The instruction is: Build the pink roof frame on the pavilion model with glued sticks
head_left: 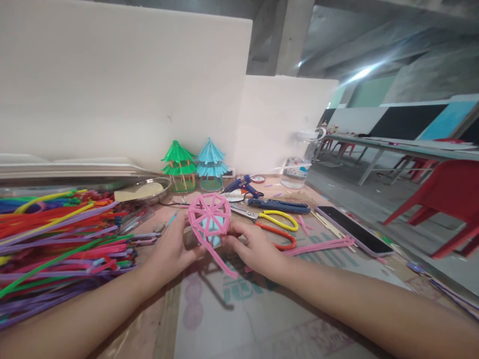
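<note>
Between my two hands, above the cardboard, is a pink pipe-cleaner wheel point(209, 213) with spokes and a ring. A loose pink tail point(220, 259) hangs from it toward the lower right. My left hand point(175, 244) grips the wheel's left side, thumb at its lower edge. At the right rim, my right hand point(249, 244) pinches it with thumb and fingers. Scissors point(277, 219) with yellow and orange handles lie just beyond my right hand. Pink pipe cleaners point(322, 245) rest on the cardboard right of that hand.
Many coloured pipe cleaners point(56, 244) are heaped at left. Behind stand a green pavilion point(179, 167), a blue pavilion point(211, 164) and a water bottle point(297, 164). A glue gun point(243, 185), navy-handled tool point(279, 205), metal dish point(149, 192) and phone point(354, 229) lie around the work area.
</note>
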`<state>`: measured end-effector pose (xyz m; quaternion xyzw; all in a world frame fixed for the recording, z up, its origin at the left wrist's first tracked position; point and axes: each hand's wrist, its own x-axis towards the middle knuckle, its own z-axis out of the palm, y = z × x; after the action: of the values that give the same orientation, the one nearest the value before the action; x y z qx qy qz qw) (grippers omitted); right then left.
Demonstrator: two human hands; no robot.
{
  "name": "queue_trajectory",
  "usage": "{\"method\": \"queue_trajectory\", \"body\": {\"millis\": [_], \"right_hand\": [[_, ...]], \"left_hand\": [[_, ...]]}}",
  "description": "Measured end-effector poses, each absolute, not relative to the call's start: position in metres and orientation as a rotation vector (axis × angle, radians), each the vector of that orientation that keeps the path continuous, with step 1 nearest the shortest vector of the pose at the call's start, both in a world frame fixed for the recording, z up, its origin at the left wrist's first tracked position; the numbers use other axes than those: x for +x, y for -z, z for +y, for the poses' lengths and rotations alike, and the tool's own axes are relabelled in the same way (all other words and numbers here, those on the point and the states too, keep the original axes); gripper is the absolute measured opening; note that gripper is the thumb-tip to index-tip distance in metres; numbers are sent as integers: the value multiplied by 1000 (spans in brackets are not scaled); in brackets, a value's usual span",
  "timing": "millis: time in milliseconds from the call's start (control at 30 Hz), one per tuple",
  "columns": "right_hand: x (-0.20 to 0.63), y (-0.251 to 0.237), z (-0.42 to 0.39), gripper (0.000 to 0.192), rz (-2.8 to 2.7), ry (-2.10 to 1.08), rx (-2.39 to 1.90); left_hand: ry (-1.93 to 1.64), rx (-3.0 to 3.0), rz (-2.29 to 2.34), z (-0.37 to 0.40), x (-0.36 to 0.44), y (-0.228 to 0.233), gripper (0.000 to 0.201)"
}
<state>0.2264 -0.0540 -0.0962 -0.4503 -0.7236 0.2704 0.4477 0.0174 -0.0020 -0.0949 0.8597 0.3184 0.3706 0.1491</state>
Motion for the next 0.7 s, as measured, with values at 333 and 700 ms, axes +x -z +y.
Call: {"method": "queue_trajectory", "body": {"millis": [333,700], "right_hand": [[226,97,-49,14,-1651,-815,-1081],[229,91,-49,20,-1521,-901,-1031]], "left_hand": [[-1019,2274,962,-2,21,95,61],[-1033,2120,1022,3,23,97,62]]}}
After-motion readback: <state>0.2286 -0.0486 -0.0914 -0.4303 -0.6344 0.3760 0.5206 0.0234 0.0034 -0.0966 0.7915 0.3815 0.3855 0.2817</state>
